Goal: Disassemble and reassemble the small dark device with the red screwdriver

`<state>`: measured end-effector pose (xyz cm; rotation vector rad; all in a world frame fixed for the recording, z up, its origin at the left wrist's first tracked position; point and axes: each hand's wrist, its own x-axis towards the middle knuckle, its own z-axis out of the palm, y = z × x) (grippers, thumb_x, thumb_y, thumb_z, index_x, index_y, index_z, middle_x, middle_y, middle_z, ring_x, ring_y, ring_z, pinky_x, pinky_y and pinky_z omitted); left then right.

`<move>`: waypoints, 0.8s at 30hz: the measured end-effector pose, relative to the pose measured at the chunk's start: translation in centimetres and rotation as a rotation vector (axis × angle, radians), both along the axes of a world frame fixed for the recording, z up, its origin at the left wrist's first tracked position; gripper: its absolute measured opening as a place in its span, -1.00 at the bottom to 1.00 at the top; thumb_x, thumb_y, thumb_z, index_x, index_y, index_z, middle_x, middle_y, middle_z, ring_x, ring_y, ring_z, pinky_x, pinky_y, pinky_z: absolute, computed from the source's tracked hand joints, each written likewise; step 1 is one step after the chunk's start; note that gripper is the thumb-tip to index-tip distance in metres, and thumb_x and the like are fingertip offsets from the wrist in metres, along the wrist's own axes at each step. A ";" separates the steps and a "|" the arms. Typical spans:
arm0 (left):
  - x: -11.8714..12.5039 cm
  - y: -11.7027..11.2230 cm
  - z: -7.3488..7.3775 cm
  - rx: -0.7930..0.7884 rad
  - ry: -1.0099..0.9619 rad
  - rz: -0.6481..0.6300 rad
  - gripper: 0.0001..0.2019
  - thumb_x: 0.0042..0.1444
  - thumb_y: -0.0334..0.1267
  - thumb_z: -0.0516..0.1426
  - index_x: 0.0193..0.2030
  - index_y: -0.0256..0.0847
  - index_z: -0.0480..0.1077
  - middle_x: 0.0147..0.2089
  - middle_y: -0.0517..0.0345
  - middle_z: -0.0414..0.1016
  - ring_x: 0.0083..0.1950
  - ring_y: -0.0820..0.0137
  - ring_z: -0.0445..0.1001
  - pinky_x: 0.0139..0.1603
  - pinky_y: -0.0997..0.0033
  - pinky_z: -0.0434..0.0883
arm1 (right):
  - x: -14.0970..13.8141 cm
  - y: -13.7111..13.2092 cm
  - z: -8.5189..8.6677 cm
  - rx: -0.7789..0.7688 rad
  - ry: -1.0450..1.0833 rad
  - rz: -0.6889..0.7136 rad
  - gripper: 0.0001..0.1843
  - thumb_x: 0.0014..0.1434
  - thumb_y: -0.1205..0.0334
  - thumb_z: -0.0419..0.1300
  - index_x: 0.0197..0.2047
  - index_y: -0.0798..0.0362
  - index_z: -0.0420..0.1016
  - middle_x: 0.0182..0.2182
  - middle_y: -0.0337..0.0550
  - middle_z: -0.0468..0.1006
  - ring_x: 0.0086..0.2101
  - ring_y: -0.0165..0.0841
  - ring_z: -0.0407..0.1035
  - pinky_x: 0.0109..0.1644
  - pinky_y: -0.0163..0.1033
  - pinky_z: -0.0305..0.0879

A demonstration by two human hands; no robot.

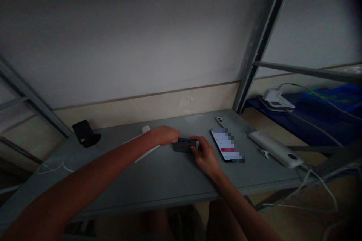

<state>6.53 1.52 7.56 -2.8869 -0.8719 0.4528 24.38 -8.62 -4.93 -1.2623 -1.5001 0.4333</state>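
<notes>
A small dark rectangular box (183, 145) with a row of slots along its upper edge is at the middle of the grey table. My right hand (206, 155) grips its right end between thumb and fingers. At the box's upper left corner is my left hand (167, 135), its fingers closed there; their tips are partly hidden. A white flat object (145, 129) lies beneath my left forearm, which covers most of it. To the right of my right hand lies a phone (226, 145) with a lit screen.
A second phone (220, 121) lies face down behind the lit one. On the right is a white power strip (275, 148) with cables, beside a small white piece (265, 153). A black stand (86, 134) is at the back left. Metal posts (256, 45) rise at the table's ends.
</notes>
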 end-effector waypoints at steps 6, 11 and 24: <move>-1.0 1.0 -0.5 -0.029 -0.094 -0.058 -0.77 0.40 -0.18 -0.06 -0.10 -0.17 0.39 -0.18 0.06 0.57 -0.29 0.33 0.50 -0.36 0.42 0.21 | 0.0 0.0 -0.1 0.008 0.000 0.005 -0.67 0.24 0.31 0.13 0.08 0.01 0.43 -0.17 -0.09 0.49 -0.37 -0.29 0.33 -0.22 -0.15 0.31; -1.5 1.1 -1.3 -0.010 -0.152 -0.059 -0.75 0.42 -0.17 -0.09 -0.10 -0.17 0.37 -0.14 0.07 0.54 -0.26 0.34 0.49 -0.29 0.41 0.25 | 0.0 0.0 -0.1 -0.005 -0.003 -0.008 -0.66 0.24 0.30 0.12 0.09 0.02 0.43 -0.16 -0.09 0.48 -0.37 -0.29 0.32 -0.21 -0.15 0.31; -7.9 2.4 -3.7 -0.115 -0.630 0.335 -0.74 0.40 -0.13 -0.11 -0.16 -0.18 0.31 -0.27 0.14 0.45 -0.28 0.36 0.40 -0.21 0.42 0.31 | 0.0 -0.2 0.2 -0.009 0.017 0.014 -0.65 0.24 0.30 0.12 0.09 0.01 0.43 -0.14 -0.07 0.48 -0.38 -0.29 0.31 -0.22 -0.13 0.32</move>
